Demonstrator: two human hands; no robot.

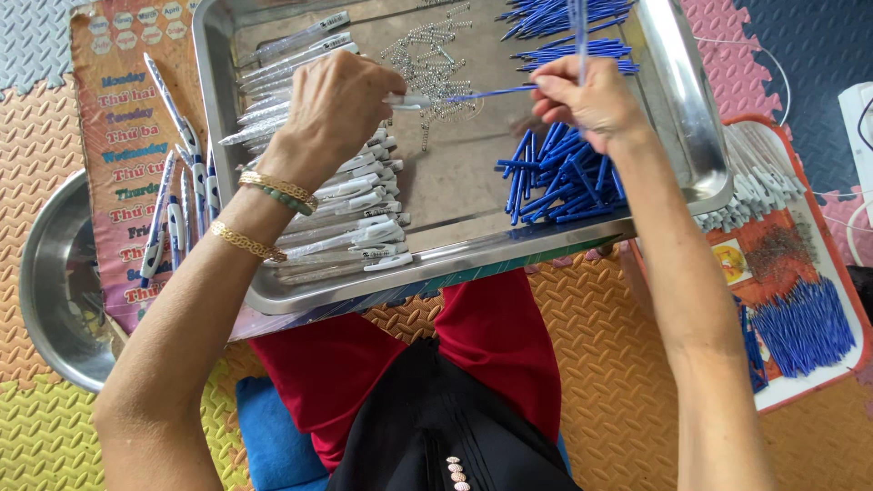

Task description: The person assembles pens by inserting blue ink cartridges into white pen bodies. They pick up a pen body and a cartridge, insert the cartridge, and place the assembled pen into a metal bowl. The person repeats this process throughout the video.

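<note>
My left hand holds a white pen barrel level over a steel tray. My right hand pinches a thin blue ink refill whose tip meets the barrel's open end; another blue refill stands up between its fingers. In the tray lie a row of white pen barrels under my left wrist, a scatter of small metal springs in the middle, and piles of blue refills below and above my right hand.
Assembled white-and-blue pens lie on a printed sheet left of the tray. A steel bowl sits at far left. A red-rimmed tray at right carries white barrels, springs and blue refills. Foam floor mats lie all around.
</note>
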